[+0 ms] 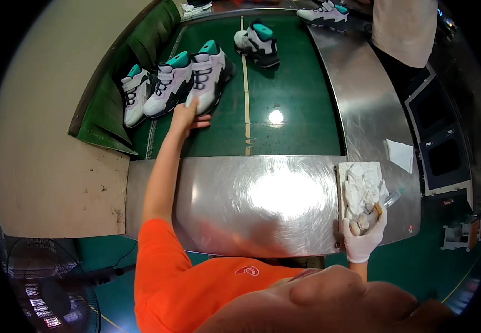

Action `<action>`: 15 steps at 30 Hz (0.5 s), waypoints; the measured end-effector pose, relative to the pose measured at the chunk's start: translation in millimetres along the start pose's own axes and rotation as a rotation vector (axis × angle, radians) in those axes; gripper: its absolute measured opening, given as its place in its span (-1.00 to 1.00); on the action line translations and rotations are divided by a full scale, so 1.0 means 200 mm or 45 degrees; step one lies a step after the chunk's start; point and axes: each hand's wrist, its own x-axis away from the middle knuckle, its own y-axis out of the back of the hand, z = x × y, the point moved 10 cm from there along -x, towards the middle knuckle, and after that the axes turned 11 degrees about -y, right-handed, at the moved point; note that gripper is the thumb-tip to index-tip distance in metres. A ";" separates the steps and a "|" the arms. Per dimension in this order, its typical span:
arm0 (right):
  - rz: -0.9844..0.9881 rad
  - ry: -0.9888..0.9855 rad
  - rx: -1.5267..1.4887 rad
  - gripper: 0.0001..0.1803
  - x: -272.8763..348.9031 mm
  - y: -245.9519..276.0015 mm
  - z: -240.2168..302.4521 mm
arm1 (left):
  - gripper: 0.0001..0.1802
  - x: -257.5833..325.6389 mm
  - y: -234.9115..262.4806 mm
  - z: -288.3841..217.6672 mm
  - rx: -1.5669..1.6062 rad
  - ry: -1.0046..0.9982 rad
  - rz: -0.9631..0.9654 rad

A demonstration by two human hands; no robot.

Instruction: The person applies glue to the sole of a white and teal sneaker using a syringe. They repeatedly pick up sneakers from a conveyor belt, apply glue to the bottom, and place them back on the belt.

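Note:
My left hand (188, 117) reaches out over the green conveyor belt (296, 111) and grips the toe of a white, black and teal sneaker (210, 75). Two more sneakers (168, 83) (135, 91) lie right beside it at the belt's left edge. My right hand (364, 233), in a white glove, rests on a white crumpled cloth pad (361, 186) on the steel table (251, 205) and holds a small brush or pen-like tool (389, 200) plus a small rag.
A fourth sneaker (258, 43) stands farther up the belt, and a fifth (325, 14) sits at the far end near another person's light clothing (404, 28). A white paper (400, 154) lies on the steel side rail. A fan (46, 288) stands at lower left.

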 end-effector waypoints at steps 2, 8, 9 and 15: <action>-0.001 -0.045 0.031 -0.07 -0.01 0.00 -0.03 | -0.41 0.02 -0.05 -0.25 -1.179 -0.232 0.051; -0.179 -0.108 0.213 -0.14 -0.09 -0.01 0.01 | -0.53 0.32 -0.87 -0.71 -1.799 -1.669 0.094; -0.187 -0.175 0.211 -0.15 -0.10 -0.03 -0.02 | -0.55 0.26 -0.91 -0.59 -1.963 -1.729 0.135; -0.265 -0.269 0.156 -0.17 -0.11 -0.01 -0.05 | -0.57 -0.21 -0.45 -0.32 -2.356 -1.834 0.157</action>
